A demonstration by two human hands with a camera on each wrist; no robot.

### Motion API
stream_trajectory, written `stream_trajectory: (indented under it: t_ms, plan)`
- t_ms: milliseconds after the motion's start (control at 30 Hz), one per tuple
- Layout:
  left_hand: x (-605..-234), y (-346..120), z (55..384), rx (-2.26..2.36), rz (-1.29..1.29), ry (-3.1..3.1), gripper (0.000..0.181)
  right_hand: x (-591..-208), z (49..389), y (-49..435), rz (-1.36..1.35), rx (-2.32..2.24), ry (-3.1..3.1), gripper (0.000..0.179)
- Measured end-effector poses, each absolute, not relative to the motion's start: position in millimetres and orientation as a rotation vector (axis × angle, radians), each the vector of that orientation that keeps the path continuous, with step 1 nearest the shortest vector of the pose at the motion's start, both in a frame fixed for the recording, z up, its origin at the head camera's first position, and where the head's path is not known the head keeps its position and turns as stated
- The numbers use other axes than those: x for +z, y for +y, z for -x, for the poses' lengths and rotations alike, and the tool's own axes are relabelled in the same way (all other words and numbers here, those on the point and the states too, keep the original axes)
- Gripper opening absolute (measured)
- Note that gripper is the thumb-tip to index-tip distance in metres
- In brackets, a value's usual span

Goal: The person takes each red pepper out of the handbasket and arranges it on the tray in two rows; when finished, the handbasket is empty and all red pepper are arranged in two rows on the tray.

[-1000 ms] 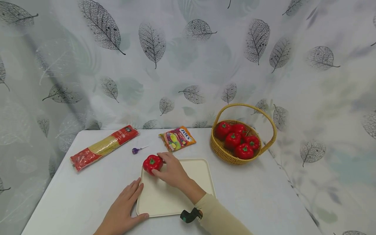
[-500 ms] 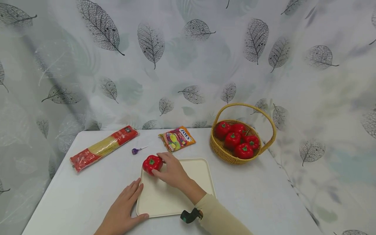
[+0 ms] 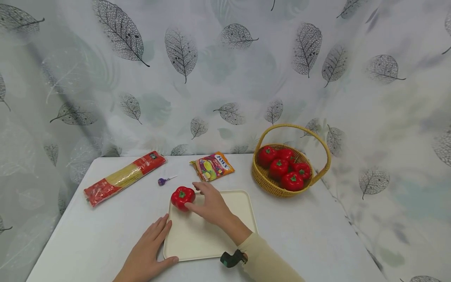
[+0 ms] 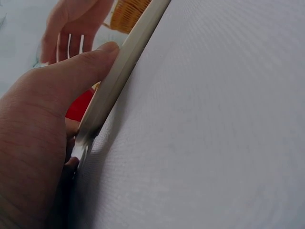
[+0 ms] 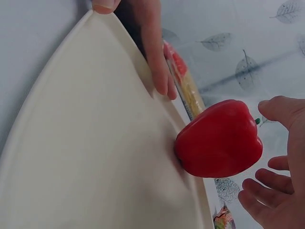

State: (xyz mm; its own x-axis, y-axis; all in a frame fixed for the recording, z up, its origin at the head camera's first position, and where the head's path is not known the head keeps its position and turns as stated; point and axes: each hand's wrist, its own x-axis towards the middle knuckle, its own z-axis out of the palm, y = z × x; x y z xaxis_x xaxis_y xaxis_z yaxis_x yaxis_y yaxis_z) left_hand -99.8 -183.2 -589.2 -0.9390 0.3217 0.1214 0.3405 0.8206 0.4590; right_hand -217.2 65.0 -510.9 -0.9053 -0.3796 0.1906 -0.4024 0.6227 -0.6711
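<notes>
A red bell pepper [image 3: 182,198] with a green stem sits at the far left corner of the cream tray [image 3: 211,239]. My right hand [image 3: 213,205] is just to its right, fingers and thumb spread. In the right wrist view a gap shows between the pepper [image 5: 219,140] and the right hand [image 5: 279,171], which holds nothing. My left hand [image 3: 148,250] rests at the tray's near left corner. Its straight fingers lie along the left side, and its thumb [image 4: 90,64] touches the front rim.
A wicker basket [image 3: 269,186] with several red bell peppers stands at the back right, its tall handle arching over. Behind the tray lies an orange candy bag [image 3: 213,166]. A purple lollipop [image 3: 162,181] and a red-and-yellow noodle packet [image 3: 125,176] lie to the left. A leaf-print curtain [image 3: 225,78] hangs behind.
The right hand has let go of the bell pepper, its fingers opening and drawing slightly back to the right. The pepper, tray and left hand stay put.
</notes>
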Motion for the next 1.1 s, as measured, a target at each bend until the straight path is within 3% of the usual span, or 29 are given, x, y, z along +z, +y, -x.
stream_trajectory:
  t_ms: [1100]
  plan:
    - [-586,-182,102,-0.777,0.499,-3.028,0.116,-490,219,108,-0.645,1.258,-2.707,0.071]
